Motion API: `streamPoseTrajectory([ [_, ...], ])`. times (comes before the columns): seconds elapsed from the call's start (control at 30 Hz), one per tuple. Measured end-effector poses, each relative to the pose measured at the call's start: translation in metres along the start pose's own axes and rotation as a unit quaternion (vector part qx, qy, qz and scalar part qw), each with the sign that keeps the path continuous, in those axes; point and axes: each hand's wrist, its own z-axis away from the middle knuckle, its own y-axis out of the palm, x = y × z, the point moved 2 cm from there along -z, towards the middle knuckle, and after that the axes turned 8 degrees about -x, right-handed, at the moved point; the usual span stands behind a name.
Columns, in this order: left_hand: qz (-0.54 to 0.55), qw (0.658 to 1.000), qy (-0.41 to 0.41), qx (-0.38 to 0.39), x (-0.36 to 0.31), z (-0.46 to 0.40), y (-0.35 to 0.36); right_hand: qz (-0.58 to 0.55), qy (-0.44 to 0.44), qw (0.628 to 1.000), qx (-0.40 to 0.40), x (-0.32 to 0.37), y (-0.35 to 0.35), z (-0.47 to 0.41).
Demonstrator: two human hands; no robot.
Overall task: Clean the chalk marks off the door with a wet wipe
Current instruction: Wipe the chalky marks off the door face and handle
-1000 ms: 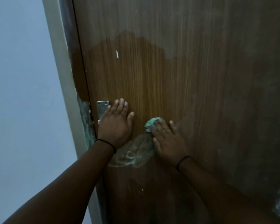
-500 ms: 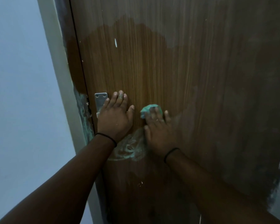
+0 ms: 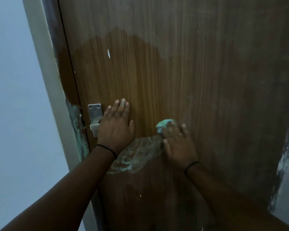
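Wet wipe point(image 3: 164, 125): pale green, bunched, pressed flat to the door point(image 3: 198, 72) under the fingers of the right hand point(image 3: 178, 144); only its upper left part shows past the fingertips. It sits near mid-height of the door, closer to the latch-side edge than to the far edge.

Right hand: palm to the door, fingers spread and nearly straight, pointing up; not curled round the wipe, which it pins by pressure. Blurred. Forearm rises from the lower right corner; thin dark band at the wrist.

Chalk marks point(image 3: 137, 154): whitish-green swirled smear just below and left of the wipe, between the two wrists. A paler haze crosses the door's upper part.

Left hand point(image 3: 115, 125): flat on the door, fingers straight and together, gripping nothing; its outer edge overlaps the metal latch plate point(image 3: 94, 110) at the door's left edge. Dark band at the wrist.

Door frame point(image 3: 45, 72): pale, with greenish smears beside the latch.
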Motion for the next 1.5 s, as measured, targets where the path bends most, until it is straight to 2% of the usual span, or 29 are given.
streamPoseTrajectory([
  [0.1,-0.013,1.000,0.009,0.002,-0.005,-0.005,0.004,0.008,0.153,0.987,-0.049,-0.016,-0.003,-0.029],
  [0.13,-0.013,1.000,0.000,0.004,-0.009,-0.006,0.006,0.002,0.148,0.987,-0.053,-0.005,-0.003,-0.038],
  [0.2,-0.016,1.000,-0.015,0.000,-0.012,-0.005,0.008,-0.016,0.066,0.997,-0.034,0.015,0.006,-0.032],
  [0.27,-0.029,1.000,-0.009,0.000,-0.009,-0.005,0.008,-0.016,-0.003,1.000,0.015,0.009,0.009,-0.003],
  [0.3,-0.035,0.999,-0.003,0.001,-0.006,-0.005,0.008,-0.012,-0.005,1.000,0.023,-0.003,0.007,0.009],
  [0.43,-0.038,0.999,-0.006,0.006,-0.015,-0.005,0.010,-0.007,0.149,0.988,-0.047,-0.017,0.000,-0.023],
  [0.47,-0.037,0.999,-0.013,0.006,-0.018,-0.006,0.010,-0.020,0.151,0.987,-0.060,-0.005,-0.003,-0.034],
  [0.53,-0.033,0.999,-0.017,0.004,-0.016,-0.006,0.009,-0.044,0.077,0.995,-0.049,0.018,0.001,-0.033],
  [0.6,-0.035,0.999,0.002,0.006,-0.008,-0.006,0.007,-0.036,0.026,0.999,-0.005,0.008,0.002,-0.005],
  [0.67,-0.039,0.999,0.011,0.006,-0.004,-0.004,0.005,-0.012,0.075,0.997,-0.007,-0.026,-0.003,0.010],
  [0.73,-0.044,0.999,0.001,0.004,-0.014,-0.005,0.007,-0.012,0.174,0.984,-0.039,-0.048,-0.009,-0.014],
  [0.8,-0.034,0.999,-0.032,0.004,-0.026,-0.008,0.010,-0.030,0.199,0.977,-0.075,-0.042,-0.018,-0.053],
  [0.87,-0.022,0.998,-0.051,-0.002,-0.032,-0.008,0.011,-0.045,0.149,0.986,-0.065,-0.024,-0.017,-0.058],
  [0.93,-0.023,0.999,-0.043,-0.002,-0.028,-0.006,0.011,-0.034,0.079,0.996,-0.018,-0.024,-0.016,-0.031],
  [0.97,-0.024,0.999,-0.035,-0.003,-0.024,-0.005,0.010,-0.019,0.073,0.997,-0.004,-0.033,-0.018,-0.017],
  [1.07,-0.024,0.999,-0.023,-0.003,-0.022,-0.004,0.011,-0.020,0.173,0.984,-0.039,-0.055,-0.026,-0.034],
  [1.13,-0.020,0.999,-0.030,-0.004,-0.026,-0.005,0.012,-0.034,0.186,0.979,-0.077,-0.041,-0.032,-0.074],
  [1.2,-0.012,0.999,-0.030,-0.006,-0.024,-0.004,0.010,-0.054,0.113,0.990,-0.068,-0.010,-0.026,-0.080],
  [1.3,-0.016,1.000,-0.003,-0.005,-0.011,-0.002,0.005,-0.042,0.002,0.999,0.018,-0.004,-0.013,-0.018],
  [1.33,-0.016,1.000,0.006,-0.002,-0.007,-0.001,0.004,-0.019,0.008,1.000,0.022,-0.018,-0.012,-0.002],
  [1.37,-0.016,1.000,0.013,0.000,-0.005,0.000,0.004,-0.009,0.054,0.998,0.005,-0.032,-0.012,0.001],
  [1.43,-0.018,1.000,0.019,0.001,-0.007,-0.001,0.007,-0.016,0.195,0.979,-0.059,-0.049,-0.016,-0.029],
  [1.47,-0.017,1.000,0.016,0.002,-0.009,-0.002,0.009,-0.023,0.231,0.968,-0.091,-0.045,-0.021,-0.053],
  [1.5,-0.015,1.000,0.011,0.001,-0.010,-0.003,0.010,-0.042,0.224,0.968,-0.102,-0.031,-0.027,-0.074],
])
